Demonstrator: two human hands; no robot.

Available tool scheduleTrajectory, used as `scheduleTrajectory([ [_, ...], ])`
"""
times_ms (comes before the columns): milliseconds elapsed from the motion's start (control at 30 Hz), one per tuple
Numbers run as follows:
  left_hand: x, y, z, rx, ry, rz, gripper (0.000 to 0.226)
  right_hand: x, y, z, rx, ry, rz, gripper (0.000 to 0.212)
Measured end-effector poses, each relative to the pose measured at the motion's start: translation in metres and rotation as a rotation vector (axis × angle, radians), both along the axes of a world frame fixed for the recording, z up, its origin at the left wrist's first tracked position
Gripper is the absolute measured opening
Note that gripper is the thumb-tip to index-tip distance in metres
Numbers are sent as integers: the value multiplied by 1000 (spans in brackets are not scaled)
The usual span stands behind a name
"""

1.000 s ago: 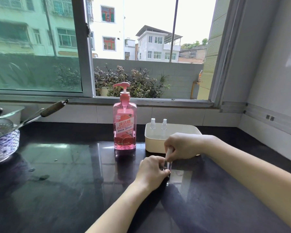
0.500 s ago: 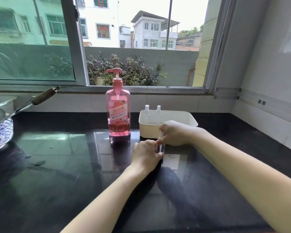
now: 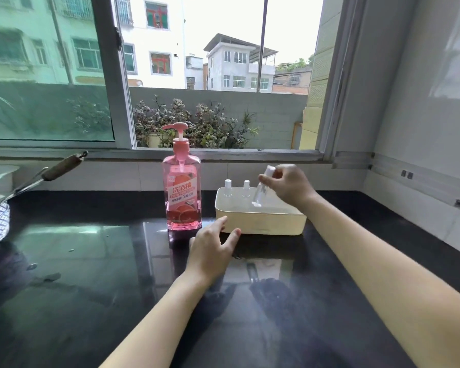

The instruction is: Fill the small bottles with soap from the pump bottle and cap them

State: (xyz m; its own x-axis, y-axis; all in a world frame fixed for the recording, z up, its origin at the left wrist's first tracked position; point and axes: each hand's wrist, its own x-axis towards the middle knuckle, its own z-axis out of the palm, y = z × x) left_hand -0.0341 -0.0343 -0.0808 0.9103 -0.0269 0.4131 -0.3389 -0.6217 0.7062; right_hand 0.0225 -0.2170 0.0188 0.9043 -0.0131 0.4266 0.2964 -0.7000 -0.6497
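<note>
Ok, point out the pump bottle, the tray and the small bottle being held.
pump bottle (image 3: 182, 193): head view, on its label.
tray (image 3: 260, 224): head view, on its front wall.
held small bottle (image 3: 259, 193): head view, on its clear body below the fingers.

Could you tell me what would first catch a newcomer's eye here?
The tall pink pump bottle stands out, upright on the dark counter before the window. Right of it, the right hand holds a small clear bottle tilted over the cream tray. The left hand is open in front of the tray.
</note>
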Motion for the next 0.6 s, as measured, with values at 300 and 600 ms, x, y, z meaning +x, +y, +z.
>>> scheduleTrajectory([
  [300,11,-5,-12,78,-50,78,48,82,-9,-31,-188,221,-238,30],
  [600,14,-8,-13,85,-72,76,48,92,-4,-45,-219,367,-232,27],
])
